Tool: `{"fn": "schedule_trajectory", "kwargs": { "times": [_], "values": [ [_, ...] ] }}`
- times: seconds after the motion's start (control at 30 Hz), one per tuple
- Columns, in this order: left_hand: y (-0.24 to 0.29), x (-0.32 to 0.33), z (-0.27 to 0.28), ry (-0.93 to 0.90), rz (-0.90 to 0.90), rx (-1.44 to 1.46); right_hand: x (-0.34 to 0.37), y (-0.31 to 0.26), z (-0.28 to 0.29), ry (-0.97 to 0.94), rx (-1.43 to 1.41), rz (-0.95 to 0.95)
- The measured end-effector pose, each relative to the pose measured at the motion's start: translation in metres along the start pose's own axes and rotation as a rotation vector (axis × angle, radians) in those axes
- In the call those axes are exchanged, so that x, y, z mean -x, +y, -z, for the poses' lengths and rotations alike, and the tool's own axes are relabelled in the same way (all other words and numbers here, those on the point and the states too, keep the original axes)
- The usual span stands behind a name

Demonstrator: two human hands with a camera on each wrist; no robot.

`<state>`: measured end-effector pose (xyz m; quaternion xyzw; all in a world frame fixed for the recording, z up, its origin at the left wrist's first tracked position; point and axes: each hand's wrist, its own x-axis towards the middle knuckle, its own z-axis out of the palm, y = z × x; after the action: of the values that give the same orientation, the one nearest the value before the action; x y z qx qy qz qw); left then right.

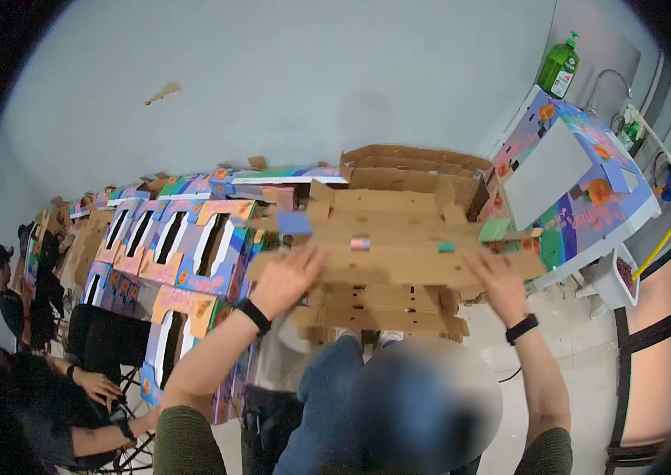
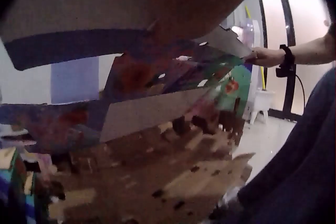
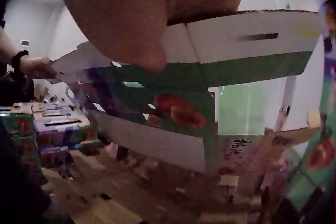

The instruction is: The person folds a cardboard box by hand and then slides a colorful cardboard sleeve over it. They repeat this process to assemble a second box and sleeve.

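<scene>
A die-cut cardboard box blank (image 1: 391, 267), brown side up, is held between my two hands above more cardboard. My left hand (image 1: 292, 277) grips its left near edge, fingers over the top. On the right near edge, my right hand (image 1: 498, 277) grips it the same way. The wrist views show the blank's printed underside (image 3: 181, 111) in green and purple with orange fruit, and several cut-out slots. My right thumb (image 3: 152, 58) presses against that printed face. Below lie further brown blanks (image 1: 383, 309), partly hidden by the held one.
Folded printed boxes (image 1: 193, 245) stand in rows on the left. To the right is a large printed box (image 1: 581, 186) with a green pump bottle (image 1: 560, 70) on top. A white bin (image 1: 617, 277) stands beyond it. A seated person's hand (image 1: 96, 386) shows at lower left.
</scene>
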<state>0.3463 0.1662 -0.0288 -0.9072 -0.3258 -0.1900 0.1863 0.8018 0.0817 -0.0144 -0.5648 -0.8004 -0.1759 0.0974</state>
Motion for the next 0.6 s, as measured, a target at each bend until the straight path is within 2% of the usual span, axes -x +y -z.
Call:
{"fn": "schedule_trajectory", "kwargs": {
  "times": [0.03,0.1,0.17,0.27,0.3,0.37,0.4,0.43,0.47,0.53,0.6],
  "values": [
    [0.002,0.007,-0.026,-0.092,0.013,-0.001,0.003,0.0,-0.03,-0.04,-0.017,0.004],
    [0.009,0.026,-0.074,-0.286,0.037,0.002,0.015,-0.01,-0.086,-0.257,-0.034,-0.053],
    [0.012,0.048,-0.13,-0.442,0.077,0.088,0.038,-0.015,-0.158,-0.289,-0.046,-0.059],
    [0.033,0.07,-0.167,-0.764,0.12,0.147,0.054,-0.042,-0.197,-0.859,-0.199,-0.25],
    [0.041,0.078,-0.176,-0.884,0.129,0.155,0.065,-0.048,-0.211,-0.84,-0.204,-0.232],
    [0.052,0.121,-0.214,-0.7,0.093,0.166,0.086,-0.058,-0.231,-0.804,-0.209,-0.2],
    [0.053,0.12,-0.213,-0.608,0.075,0.174,0.092,-0.06,-0.238,-0.808,-0.217,-0.205],
    [0.055,0.122,-0.209,-0.711,0.051,0.166,0.099,-0.063,-0.244,-0.814,-0.225,-0.208],
    [0.056,0.119,-0.209,-0.67,0.026,0.155,0.105,-0.064,-0.25,-0.821,-0.234,-0.21],
    [0.058,0.114,-0.201,-0.591,-0.025,0.14,0.12,-0.066,-0.259,-0.71,-0.243,-0.253],
    [0.057,0.087,-0.177,-0.61,-0.032,0.128,0.125,-0.059,-0.263,-0.641,-0.272,-0.282]
  ]
}}
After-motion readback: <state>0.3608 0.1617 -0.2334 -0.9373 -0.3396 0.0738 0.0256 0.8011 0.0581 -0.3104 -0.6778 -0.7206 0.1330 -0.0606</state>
